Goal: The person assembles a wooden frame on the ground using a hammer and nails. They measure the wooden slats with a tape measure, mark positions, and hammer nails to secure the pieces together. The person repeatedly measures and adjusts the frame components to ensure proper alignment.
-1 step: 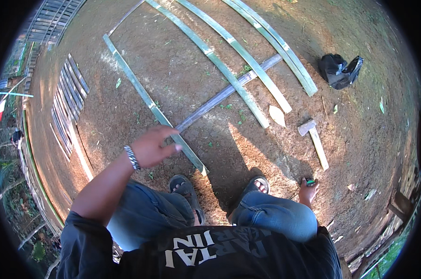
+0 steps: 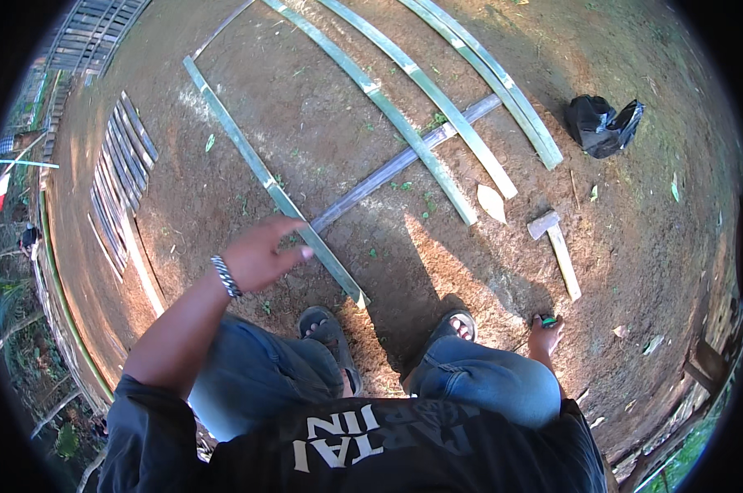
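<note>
My left hand (image 2: pixel 260 253), with a braided bracelet at the wrist, has its thumb and fingers spread apart. Its fingertips reach the left split-bamboo strip (image 2: pixel 233 135) near a grey crosspiece (image 2: pixel 379 181); whether they touch it I cannot tell. Nothing shows in that palm. Low on the right, beside my knee, my right hand (image 2: pixel 545 338) is closed around a small dark and green object (image 2: pixel 547 321), whose kind is too small to make out. A hammer (image 2: pixel 563 261) with a blocky head and pale wooden handle lies on the ground just beyond this hand.
More bamboo strips (image 2: pixel 416 140) lie across the crosspiece. A black plastic bag (image 2: pixel 603 127) sits at the far right, and a dry leaf (image 2: pixel 491 202) near the hammer. Slatted bamboo (image 2: pixel 123 177) rests on the left. My sandalled feet (image 2: pixel 326 329) stand close to the left strip's near end.
My left hand has shifted slightly left and away from me, its thumb drawing back a little from the strip. My right hand stays in place.
</note>
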`<action>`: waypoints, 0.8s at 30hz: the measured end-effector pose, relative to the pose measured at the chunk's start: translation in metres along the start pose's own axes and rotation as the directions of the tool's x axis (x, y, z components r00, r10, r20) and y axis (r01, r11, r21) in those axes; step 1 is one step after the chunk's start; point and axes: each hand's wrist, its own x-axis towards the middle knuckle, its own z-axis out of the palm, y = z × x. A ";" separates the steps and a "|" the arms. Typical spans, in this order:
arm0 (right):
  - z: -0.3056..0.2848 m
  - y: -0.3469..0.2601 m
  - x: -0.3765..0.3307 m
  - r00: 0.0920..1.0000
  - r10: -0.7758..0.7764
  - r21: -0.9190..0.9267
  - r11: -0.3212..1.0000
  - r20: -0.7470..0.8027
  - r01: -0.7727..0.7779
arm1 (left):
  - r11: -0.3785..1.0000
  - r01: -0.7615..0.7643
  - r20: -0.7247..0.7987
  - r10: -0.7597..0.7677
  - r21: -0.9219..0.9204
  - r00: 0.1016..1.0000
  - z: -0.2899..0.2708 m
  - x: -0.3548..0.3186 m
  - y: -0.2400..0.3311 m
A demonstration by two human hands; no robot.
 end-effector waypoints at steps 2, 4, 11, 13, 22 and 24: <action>-0.001 0.007 -0.007 0.989 -0.101 0.008 0.995 -0.109 0.103 | 0.995 -0.009 -0.097 -0.001 -0.100 0.995 -0.005 -0.012 0.002; -0.011 0.000 -0.005 0.982 -0.190 0.155 0.970 0.000 0.188 | 0.976 -0.106 -0.203 0.066 -0.192 0.977 0.001 -0.030 0.024; -0.176 -0.280 -0.154 -0.023 -0.888 0.402 0.185 0.460 0.897 | 0.875 -0.186 0.018 0.217 -0.448 0.976 0.027 -0.011 0.075; -0.195 -0.334 -0.212 -0.192 -0.855 0.439 0.046 0.481 0.897 | 0.670 -0.194 -0.119 0.156 -0.717 0.981 0.053 -0.006 0.071; -0.208 -0.404 -0.298 -0.319 -0.903 0.399 -0.189 0.289 0.897 | 0.713 -0.282 -0.349 0.056 -0.642 0.936 -0.027 -0.042 0.043; -0.202 -0.393 -0.291 -0.364 -0.873 0.417 -0.214 0.324 0.883 | 0.626 -0.244 -0.267 0.059 -0.741 0.962 -0.039 -0.046 0.015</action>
